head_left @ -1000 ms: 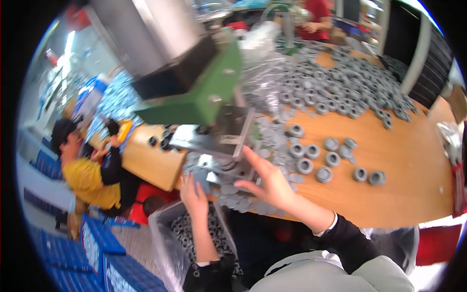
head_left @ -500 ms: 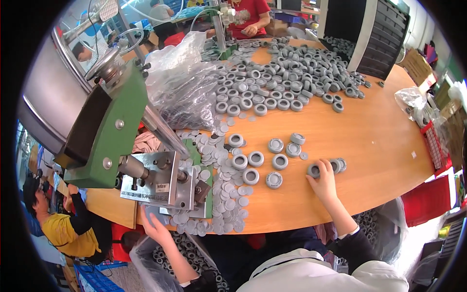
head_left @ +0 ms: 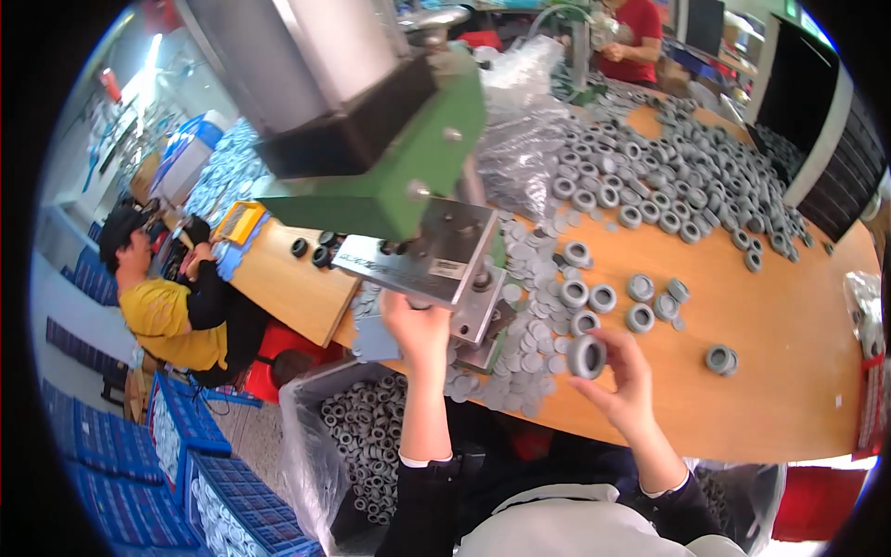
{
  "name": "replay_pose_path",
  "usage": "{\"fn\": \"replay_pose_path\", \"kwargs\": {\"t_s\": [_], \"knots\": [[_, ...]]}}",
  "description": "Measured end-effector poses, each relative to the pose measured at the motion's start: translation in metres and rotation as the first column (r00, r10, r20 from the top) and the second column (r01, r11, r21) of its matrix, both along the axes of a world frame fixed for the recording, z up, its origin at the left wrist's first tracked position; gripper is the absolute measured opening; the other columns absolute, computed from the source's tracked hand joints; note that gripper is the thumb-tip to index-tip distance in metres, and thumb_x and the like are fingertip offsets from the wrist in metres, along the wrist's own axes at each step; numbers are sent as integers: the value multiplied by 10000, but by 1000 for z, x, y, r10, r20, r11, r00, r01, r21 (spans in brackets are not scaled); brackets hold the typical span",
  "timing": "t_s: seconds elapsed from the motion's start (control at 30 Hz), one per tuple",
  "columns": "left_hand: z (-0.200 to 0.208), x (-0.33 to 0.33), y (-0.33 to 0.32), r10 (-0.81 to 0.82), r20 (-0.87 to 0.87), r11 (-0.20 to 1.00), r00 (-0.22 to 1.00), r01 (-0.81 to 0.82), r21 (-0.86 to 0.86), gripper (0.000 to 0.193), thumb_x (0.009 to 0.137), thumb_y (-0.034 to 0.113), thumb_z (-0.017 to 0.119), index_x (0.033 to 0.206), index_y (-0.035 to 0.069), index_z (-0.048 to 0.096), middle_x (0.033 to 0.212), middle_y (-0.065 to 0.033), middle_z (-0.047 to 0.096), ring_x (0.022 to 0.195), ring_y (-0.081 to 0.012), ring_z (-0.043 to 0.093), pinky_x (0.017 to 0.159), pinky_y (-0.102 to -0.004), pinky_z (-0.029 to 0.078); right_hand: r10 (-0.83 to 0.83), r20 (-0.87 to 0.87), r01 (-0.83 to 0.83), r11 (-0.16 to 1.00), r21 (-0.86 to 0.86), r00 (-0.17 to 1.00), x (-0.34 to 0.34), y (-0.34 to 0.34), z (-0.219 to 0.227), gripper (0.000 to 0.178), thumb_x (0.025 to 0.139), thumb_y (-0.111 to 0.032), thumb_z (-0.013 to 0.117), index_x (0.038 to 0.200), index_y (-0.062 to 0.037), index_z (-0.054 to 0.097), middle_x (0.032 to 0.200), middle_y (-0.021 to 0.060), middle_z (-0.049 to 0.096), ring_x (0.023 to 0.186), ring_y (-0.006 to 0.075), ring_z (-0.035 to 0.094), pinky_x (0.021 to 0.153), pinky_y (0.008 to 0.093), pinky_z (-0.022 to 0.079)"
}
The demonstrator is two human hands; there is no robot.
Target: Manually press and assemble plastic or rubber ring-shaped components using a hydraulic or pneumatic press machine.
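Between the thumb and fingers of my right hand (head_left: 626,388) a grey wheel (head_left: 587,356) is held upright, above the table's near part. My left hand (head_left: 416,327) reaches up to the steel block (head_left: 436,252) of a green press (head_left: 408,176). Its fingers are largely hidden behind that block, along with anything in them. Loose wheels (head_left: 639,318) stand in a small group beyond my right hand, and a pair (head_left: 721,359) lies further right. Many flat grey discs (head_left: 527,348) cover the table beside the press.
A large heap of grey wheels (head_left: 650,176) spreads over the back of the table (head_left: 780,399), next to a clear plastic bag (head_left: 524,139). Below the edge stands a lined bin of grey wheels (head_left: 367,436). A person in yellow (head_left: 172,316) sits at left; another in red (head_left: 636,42) works behind.
My right hand has lifted a wheel off the table and brought it left toward the press. My left hand has moved up to the press block. The view has turned left.
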State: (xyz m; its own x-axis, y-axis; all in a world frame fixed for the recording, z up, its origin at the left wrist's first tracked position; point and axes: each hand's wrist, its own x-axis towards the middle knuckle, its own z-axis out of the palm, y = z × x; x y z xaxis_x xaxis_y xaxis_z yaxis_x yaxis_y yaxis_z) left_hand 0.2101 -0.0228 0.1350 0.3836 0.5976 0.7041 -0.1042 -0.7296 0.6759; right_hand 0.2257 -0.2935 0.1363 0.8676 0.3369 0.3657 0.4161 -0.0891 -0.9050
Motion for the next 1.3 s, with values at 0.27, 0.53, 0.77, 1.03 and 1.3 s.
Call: {"fn": "replay_pose_path", "kwargs": {"t_s": [0.27,0.53,0.77,1.03,1.3], "knots": [[-28,-46,-3,57,69,970,996,-39,-239,415,651,112,767,1016,15,593,1069,-164,613,1041,-311,562,881,-395,423,171,250,-161,985,-60,953,6,118,34,615,647,-233,790,1124,31,506,976,201,605,871,348,601,724,388,488],[-138,-209,17,678,-528,614,512,-789,23,469,708,258,739,1041,-16,553,1250,-179,491,1204,-441,365,995,-491,302,196,161,-184,979,-90,967,15,169,42,334,634,-174,769,883,-18,612,775,165,613,733,357,599,648,389,492],[-79,-87,64,241,-407,948,881,-123,295,271,866,142,509,1087,-7,558,1207,-188,530,1195,-409,412,971,-480,326,218,209,-239,968,78,953,1,135,33,629,642,-113,744,1174,34,443,1139,237,522,1072,374,504,862,421,431],[-90,-76,92,75,-561,982,824,38,186,260,861,103,465,1065,15,600,1113,-189,587,1124,-377,486,929,-436,378,-281,252,375,606,-702,926,31,-30,-63,478,668,-134,731,1098,-44,542,1204,177,459,1055,353,477,869,424,421],[-56,-70,28,88,-217,987,972,-55,151,413,824,159,540,1185,-36,496,1205,-221,512,1143,-373,454,978,-424,326,-283,122,308,861,-404,951,23,-58,-58,497,627,-74,755,1068,-2,537,1065,168,541,971,323,529,826,385,452]]}}
